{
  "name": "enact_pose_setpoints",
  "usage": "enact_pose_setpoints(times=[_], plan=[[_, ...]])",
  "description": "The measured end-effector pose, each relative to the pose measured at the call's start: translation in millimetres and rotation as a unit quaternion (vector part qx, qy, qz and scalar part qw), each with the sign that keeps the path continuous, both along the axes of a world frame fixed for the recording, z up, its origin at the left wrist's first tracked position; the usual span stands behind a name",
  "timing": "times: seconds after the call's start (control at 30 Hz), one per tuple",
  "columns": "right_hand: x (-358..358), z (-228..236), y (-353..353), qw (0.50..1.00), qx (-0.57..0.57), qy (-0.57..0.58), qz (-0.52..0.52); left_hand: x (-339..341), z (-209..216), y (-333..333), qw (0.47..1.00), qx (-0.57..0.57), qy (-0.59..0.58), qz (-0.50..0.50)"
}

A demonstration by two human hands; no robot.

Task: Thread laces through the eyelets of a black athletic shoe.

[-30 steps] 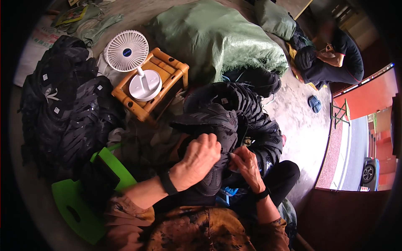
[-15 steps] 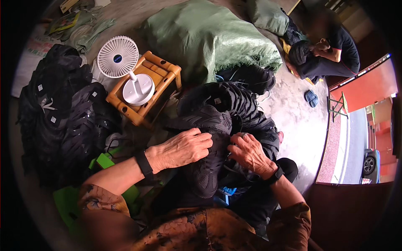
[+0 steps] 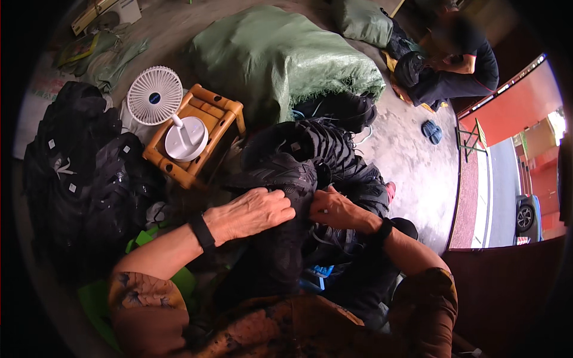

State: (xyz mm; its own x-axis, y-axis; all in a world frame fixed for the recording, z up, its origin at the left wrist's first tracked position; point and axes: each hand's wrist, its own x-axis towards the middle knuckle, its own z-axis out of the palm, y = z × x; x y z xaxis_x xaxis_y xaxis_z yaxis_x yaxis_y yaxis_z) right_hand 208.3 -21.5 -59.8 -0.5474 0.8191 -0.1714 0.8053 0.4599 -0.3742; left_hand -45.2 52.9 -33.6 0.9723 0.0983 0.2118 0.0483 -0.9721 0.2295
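Note:
Across my lap lies a black shoe (image 3: pixel 280 253), apparently a mesh sneaker or its upper, between my two hands. My left hand (image 3: pixel 256 212) is closed at its left side, fingertips curled onto the dark material. On the opposite side, my right hand (image 3: pixel 339 210) is closed in a pinch, thumb and fingers together against the shoe's edge. What the right fingertips hold is too dark and small to make out. Just beyond the hands, more black shoes (image 3: pixel 343 152) with ridged, laced fronts lie heaped together. Both wrists wear dark bands.
A white fan (image 3: pixel 155 95) stands on a bamboo stool (image 3: pixel 224 104). Left lies a pile of black shoes (image 3: pixel 89 173); ahead is a large green woven sack (image 3: pixel 256 53). Another person (image 3: pixel 459 83) sits at the far right, near blue slippers (image 3: pixel 431 132). Green plastic (image 3: pixel 95 304) lies beside my left arm.
My right hand has turned and moved in closer to my left, its fingers now pinched at the shoe. The left hand keeps its hold. The whole view has shifted slightly.

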Motion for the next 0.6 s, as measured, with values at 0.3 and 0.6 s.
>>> enact_pose_setpoints(times=[0.3, 0.6], plan=[[3.3, -26.5, -19.4, 0.680, -0.302, 0.543, -0.390, 7.7, -1.2, -1.1, 0.959, -0.277, -0.044, 0.049], [0.3, -13.6, -14.3, 0.805, -0.207, 0.467, -0.301, 43.5, -24.5, -38.4, 0.987, -0.066, -0.078, 0.124]])
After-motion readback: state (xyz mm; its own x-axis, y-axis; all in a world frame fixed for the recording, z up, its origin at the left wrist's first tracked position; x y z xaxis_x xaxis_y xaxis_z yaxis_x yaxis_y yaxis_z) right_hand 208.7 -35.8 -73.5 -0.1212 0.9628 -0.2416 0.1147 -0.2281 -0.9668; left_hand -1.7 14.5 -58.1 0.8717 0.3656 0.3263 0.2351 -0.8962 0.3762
